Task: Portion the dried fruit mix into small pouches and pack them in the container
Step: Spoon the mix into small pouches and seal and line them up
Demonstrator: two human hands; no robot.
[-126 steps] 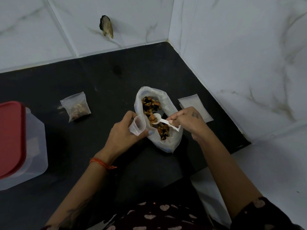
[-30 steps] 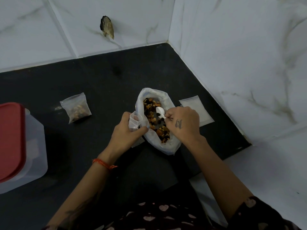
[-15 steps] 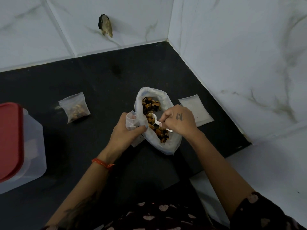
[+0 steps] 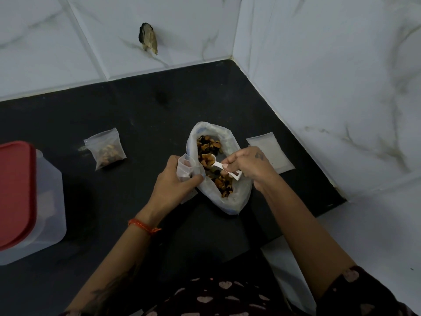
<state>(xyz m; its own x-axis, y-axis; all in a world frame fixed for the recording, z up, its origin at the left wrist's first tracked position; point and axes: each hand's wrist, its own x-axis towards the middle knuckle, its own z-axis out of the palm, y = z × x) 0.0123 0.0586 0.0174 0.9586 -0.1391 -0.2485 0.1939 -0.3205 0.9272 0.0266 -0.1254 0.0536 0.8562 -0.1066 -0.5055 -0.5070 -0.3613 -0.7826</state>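
Two hands meet over our open bag of dried fruit mix (image 4: 237,197), which lies on the black counter (image 4: 136,115) near the corner of the marble-tiled wall (image 4: 319,65). We see brown and dark pieces (image 4: 224,184) inside the bag's rolled-down mouth. Our right hand (image 4: 249,166) pinches the handle of a white plastic scoop (image 4: 219,166) between thumb and fingers; the scoop's bowl, holding a few pieces, sits above the mix and points toward the left hand. Our left hand (image 4: 174,179) grips a small clear pouch (image 4: 185,167), fingers curled around it so that its mouth stands open, touching the bag's left edge. A filled pouch (image 4: 106,149) lies on the counter well to the left of the bag, apart from both hands. Flat empty pouches (image 4: 270,153) rest just right of the bag, partly behind the right hand. At the left edge stands the translucent container (image 4: 49,201) with its red lid (image 4: 16,192) on. An orange thread (image 4: 143,224) circles the left wrist.
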